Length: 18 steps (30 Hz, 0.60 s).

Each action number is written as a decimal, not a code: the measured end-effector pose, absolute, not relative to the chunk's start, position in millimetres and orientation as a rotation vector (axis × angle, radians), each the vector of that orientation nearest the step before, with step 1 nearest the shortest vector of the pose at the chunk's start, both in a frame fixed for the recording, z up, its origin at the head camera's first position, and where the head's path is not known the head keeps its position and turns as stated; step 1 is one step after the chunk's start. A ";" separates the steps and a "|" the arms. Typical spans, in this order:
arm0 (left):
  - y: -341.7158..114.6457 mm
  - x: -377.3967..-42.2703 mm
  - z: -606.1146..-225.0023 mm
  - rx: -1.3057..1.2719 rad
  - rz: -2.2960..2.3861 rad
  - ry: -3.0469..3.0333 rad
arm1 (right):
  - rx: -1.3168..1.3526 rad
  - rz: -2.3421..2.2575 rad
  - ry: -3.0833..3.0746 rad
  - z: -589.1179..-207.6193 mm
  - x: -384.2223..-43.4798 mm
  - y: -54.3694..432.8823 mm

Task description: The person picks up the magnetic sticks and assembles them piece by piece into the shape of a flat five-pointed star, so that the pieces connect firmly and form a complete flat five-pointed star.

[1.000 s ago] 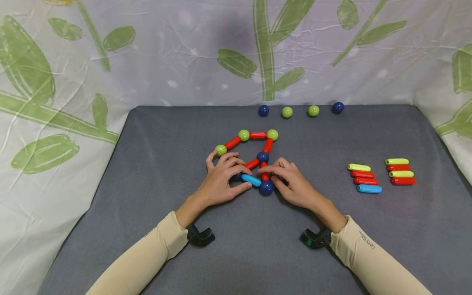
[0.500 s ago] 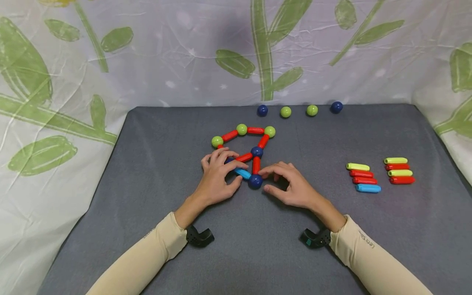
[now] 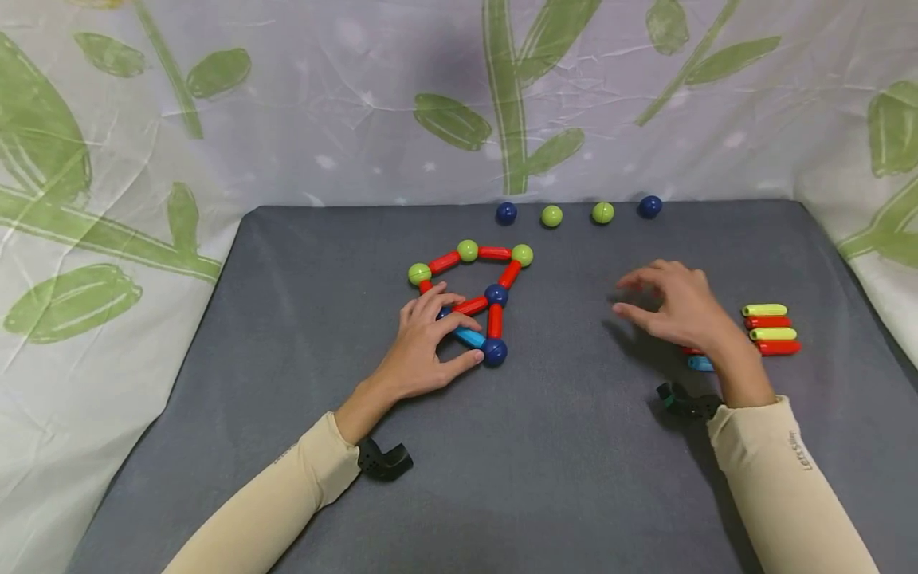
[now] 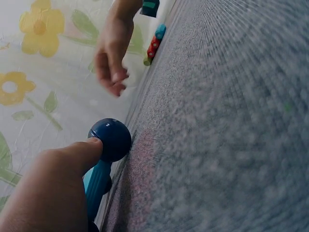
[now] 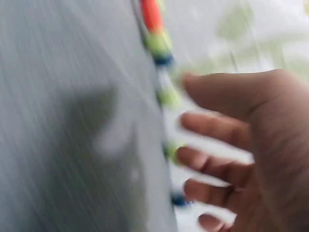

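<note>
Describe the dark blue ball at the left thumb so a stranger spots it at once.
On the dark grey cloth-covered table, find the joined shape of glossy rods and green and dark blue balls. At its near corner, touching the thumb of the bare left hand, sits a shiny dark blue ball. Of all the balls in the head view, this one sits lowest.

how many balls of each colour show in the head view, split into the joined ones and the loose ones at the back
Joined green balls: 3
Joined dark blue balls: 3, one partly covered by the left hand
Loose green balls: 2
Loose dark blue balls: 2
Total: 10 visible
</note>
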<state>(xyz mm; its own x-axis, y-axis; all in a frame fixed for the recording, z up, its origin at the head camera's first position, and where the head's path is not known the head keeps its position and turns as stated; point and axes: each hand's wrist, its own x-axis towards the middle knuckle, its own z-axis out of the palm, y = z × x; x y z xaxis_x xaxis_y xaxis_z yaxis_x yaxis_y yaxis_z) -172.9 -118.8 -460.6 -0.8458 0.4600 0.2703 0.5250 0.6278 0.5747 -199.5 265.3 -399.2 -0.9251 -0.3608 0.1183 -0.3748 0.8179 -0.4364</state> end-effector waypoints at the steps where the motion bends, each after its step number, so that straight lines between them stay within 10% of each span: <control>1: -118.8 -173.0 -460.7 -0.835 -1.019 -2.748 | 0.535 0.665 -3.049 -395.5 -199.6 277.2; 18: -119.9 -173.2 -460.8 -0.892 -1.052 -2.724 | 0.572 0.632 -3.169 -398.7 -203.7 297.5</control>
